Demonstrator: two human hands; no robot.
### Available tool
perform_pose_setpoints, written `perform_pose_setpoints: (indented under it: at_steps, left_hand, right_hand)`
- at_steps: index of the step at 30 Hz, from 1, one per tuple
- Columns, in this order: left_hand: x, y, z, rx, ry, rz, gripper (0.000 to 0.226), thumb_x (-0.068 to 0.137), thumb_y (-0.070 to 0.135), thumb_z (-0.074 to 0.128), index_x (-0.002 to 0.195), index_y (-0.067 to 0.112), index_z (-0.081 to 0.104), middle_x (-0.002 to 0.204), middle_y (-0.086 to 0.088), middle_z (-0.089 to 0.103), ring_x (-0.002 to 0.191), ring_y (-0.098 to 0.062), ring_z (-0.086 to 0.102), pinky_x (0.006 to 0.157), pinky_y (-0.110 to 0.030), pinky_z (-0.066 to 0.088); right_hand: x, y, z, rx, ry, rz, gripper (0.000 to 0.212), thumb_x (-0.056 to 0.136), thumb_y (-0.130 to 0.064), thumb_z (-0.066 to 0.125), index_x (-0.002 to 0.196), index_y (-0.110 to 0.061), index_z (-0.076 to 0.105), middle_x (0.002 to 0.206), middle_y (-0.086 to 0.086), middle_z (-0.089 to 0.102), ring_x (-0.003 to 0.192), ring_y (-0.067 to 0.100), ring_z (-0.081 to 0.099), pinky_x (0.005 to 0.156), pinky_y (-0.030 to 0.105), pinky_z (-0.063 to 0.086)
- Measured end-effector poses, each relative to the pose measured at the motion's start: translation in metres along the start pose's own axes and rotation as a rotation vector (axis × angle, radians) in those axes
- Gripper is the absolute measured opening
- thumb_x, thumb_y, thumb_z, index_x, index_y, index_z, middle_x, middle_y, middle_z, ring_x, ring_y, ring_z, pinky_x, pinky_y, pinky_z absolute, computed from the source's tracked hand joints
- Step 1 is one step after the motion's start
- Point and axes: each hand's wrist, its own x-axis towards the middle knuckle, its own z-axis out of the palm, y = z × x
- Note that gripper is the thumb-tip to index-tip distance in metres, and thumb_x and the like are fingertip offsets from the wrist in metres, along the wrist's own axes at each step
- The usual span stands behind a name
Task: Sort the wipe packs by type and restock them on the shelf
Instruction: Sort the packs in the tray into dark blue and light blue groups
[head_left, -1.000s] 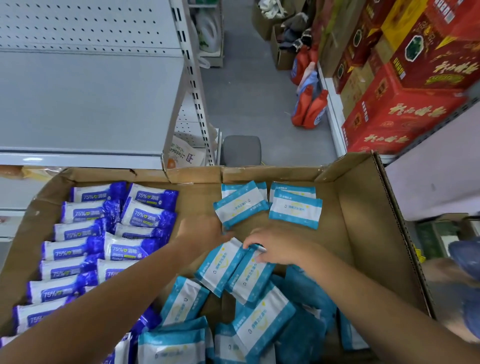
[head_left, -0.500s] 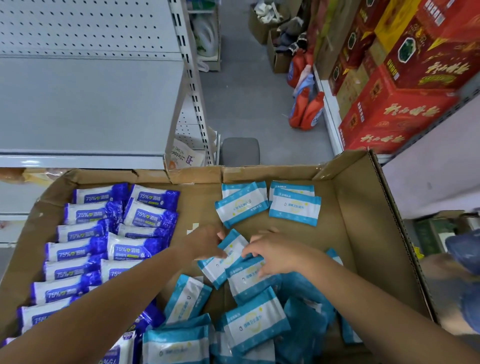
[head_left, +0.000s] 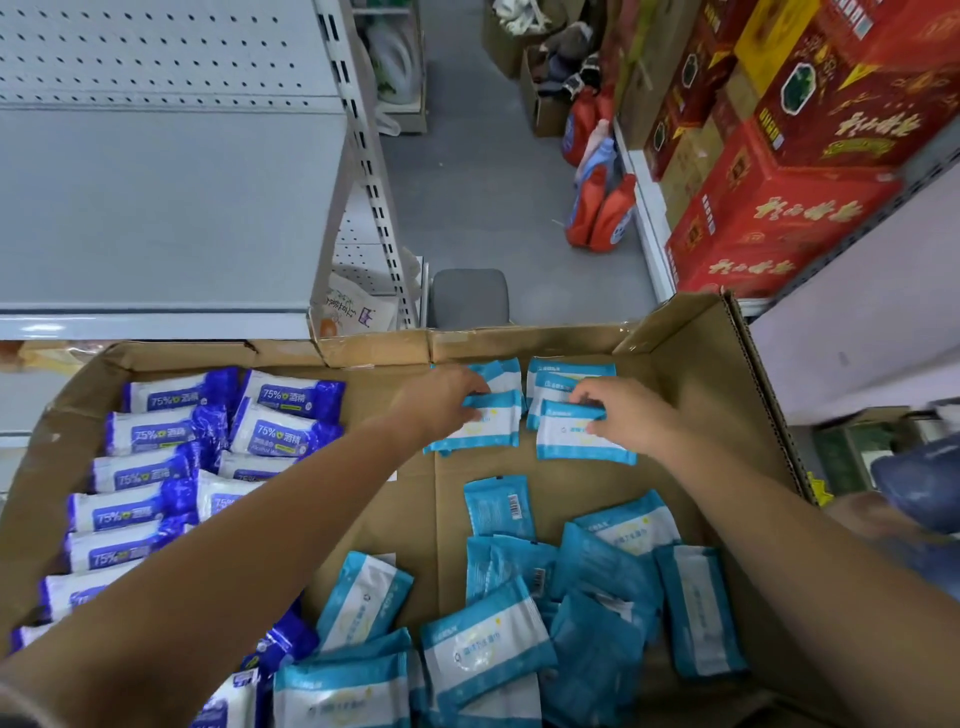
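Cardboard box, wide and shallow, near edge cut off by the bottom of the frame. Left hand at the far wall, fingers curled over the top edge of a light-blue pack lying flat on a small stack; fingertips hidden behind the hand, so hard to say whether pinching or only pressing. Right hand beside it, thumb and fingers closed on the upper edge of another light-blue pack, set on a second small stack just to the right — packs beneath mostly covered, count unclear. Two stacks side by side, close but apart.

Loose heap of light-blue packs in the near half of the box, overlapping, some face down with barcodes showing, several cut off at the bottom edge. Dark-blue packs marked 75% in two rows along the left side — lower ones hidden under the left forearm. Small print on the light-blue packs blurred, unreadable.

Bare grey shelf beyond the box on the left. Red cartons stacked on the right, orange bottles on the floor next to them. Lower right corner smeared by motion, contents not clear.
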Motion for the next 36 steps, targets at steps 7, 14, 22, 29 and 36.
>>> perform_pose_setpoints:
  at_steps: [7, 14, 22, 29, 36]
  left_hand:
    - [-0.012, 0.003, 0.025, 0.151, 0.3, 0.1, 0.047, 0.088, 0.03, 0.073, 0.133, 0.025, 0.059, 0.13, 0.001, 0.059, 0.124, -0.023, 0.053, 0.099, -0.039, 0.041]
    - [-0.049, 0.038, 0.064, 0.261, -0.086, 0.743, 0.067, 0.072, -0.007, 0.073, 0.134, 0.014, 0.061, 0.136, -0.007, 0.061, 0.128, -0.03, 0.053, 0.099, -0.044, 0.042]
    - [-0.05, 0.048, 0.065, 0.636, -0.233, 0.667, 0.041, 0.085, 0.023, 0.07, 0.125, 0.026, 0.062, 0.119, 0.001, 0.058, 0.12, -0.023, 0.045, 0.106, -0.039, 0.025]
    - [-0.047, 0.023, 0.026, 0.048, -0.309, 0.2, 0.019, 0.093, 0.025, 0.068, 0.109, 0.017, 0.063, 0.113, 0.0, 0.064, 0.097, -0.015, 0.056, 0.078, -0.028, 0.044]
    - [-0.036, 0.006, 0.019, -0.142, 0.06, -0.001, 0.029, 0.094, 0.022, 0.066, 0.123, 0.021, 0.063, 0.113, 0.005, 0.065, 0.103, -0.015, 0.06, 0.087, -0.031, 0.05]
  right_hand:
    - [-0.003, 0.0, 0.015, -0.22, 0.172, 0.006, 0.049, 0.086, -0.025, 0.073, 0.13, -0.035, 0.053, 0.137, -0.003, 0.053, 0.122, 0.018, 0.049, 0.106, 0.036, 0.043]
    - [-0.038, 0.006, 0.029, -0.174, -0.257, -0.226, 0.033, 0.087, -0.01, 0.07, 0.118, -0.02, 0.064, 0.115, 0.0, 0.062, 0.102, 0.017, 0.059, 0.085, 0.03, 0.049]
    - [-0.065, 0.033, 0.048, -0.351, -0.309, -0.17, 0.022, 0.085, -0.01, 0.065, 0.092, -0.03, 0.063, 0.08, -0.019, 0.047, 0.081, 0.004, 0.047, 0.082, 0.025, 0.042]
    - [-0.056, 0.04, 0.018, -0.042, -0.244, -0.093, 0.027, 0.089, -0.013, 0.07, 0.09, -0.036, 0.055, 0.095, -0.013, 0.056, 0.093, 0.011, 0.056, 0.076, 0.022, 0.043]
    - [-0.025, 0.013, 0.01, -0.021, 0.025, -0.036, 0.037, 0.091, -0.017, 0.07, 0.127, -0.02, 0.063, 0.126, -0.001, 0.065, 0.111, 0.015, 0.062, 0.095, 0.03, 0.051]
